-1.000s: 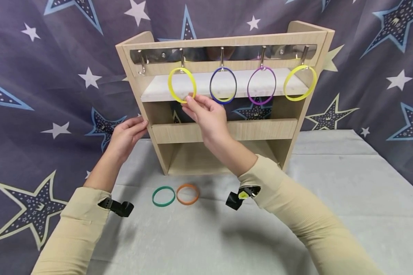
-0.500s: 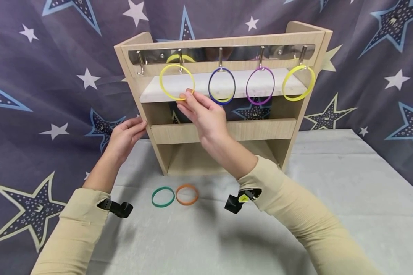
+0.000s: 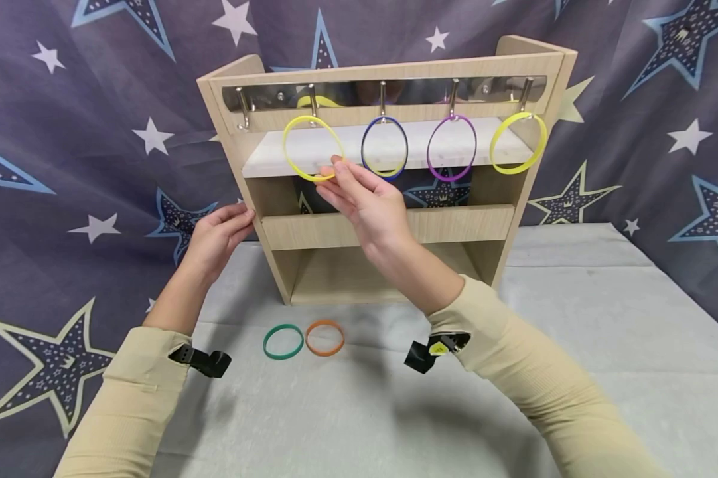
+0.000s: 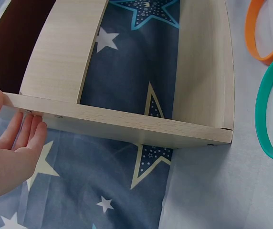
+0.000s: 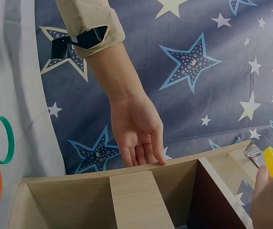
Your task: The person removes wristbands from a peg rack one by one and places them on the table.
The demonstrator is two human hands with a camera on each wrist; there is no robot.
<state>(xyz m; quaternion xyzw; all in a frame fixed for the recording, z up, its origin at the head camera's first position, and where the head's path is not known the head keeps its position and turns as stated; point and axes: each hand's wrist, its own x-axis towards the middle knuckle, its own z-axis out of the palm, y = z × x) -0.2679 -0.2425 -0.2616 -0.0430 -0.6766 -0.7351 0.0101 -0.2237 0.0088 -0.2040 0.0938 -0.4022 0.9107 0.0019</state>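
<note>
In the head view my right hand (image 3: 371, 206) pinches the lower edge of a yellow wristband (image 3: 287, 149) between thumb and fingertips. The top of this band overlaps the tip of the second hook (image 3: 313, 99) from the left. My left hand (image 3: 215, 239) touches the left side panel of the wooden shelf unit (image 3: 389, 226); in the left wrist view its thumb is at the panel's front edge and its fingertips meet the outer face. A blue wristband (image 3: 363, 149), a purple wristband (image 3: 476, 149) and another yellow wristband (image 3: 545, 143) hang from the hooks further right.
A metal hook rail (image 3: 347, 95) runs along the unit's top, its leftmost hook (image 3: 243, 109) bare. A green wristband (image 3: 283, 342) and an orange wristband (image 3: 326, 338) lie on the grey tabletop (image 3: 604, 318) before it. Star-patterned cloth (image 3: 96, 166) hangs behind.
The yellow wristband in my right hand first swung left and turned more face-on, then came back slightly right and down. My left hand has stayed at the side panel.
</note>
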